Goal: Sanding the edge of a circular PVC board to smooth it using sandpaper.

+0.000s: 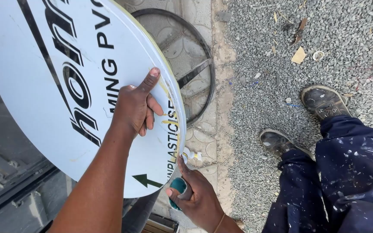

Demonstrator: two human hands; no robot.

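Observation:
A large round white sign (44,86) with black lettering and a dark arrow stands tilted in front of me. My left hand (134,108) presses flat on its face near the right edge, thumb pointing up toward the rim. Yellowish glue smears run along that rim (171,116). Below, my right hand (197,200) grips a teal tube (178,186) whose white nozzle (187,155) touches the sign's lower right edge.
A black metal ring (203,64) lies on the patterned paving behind the sign. Grey gravel (260,64) with scraps of litter spreads to the right. Another person's legs in paint-spattered dark blue trousers (350,172) and worn shoes (322,101) stand at the right.

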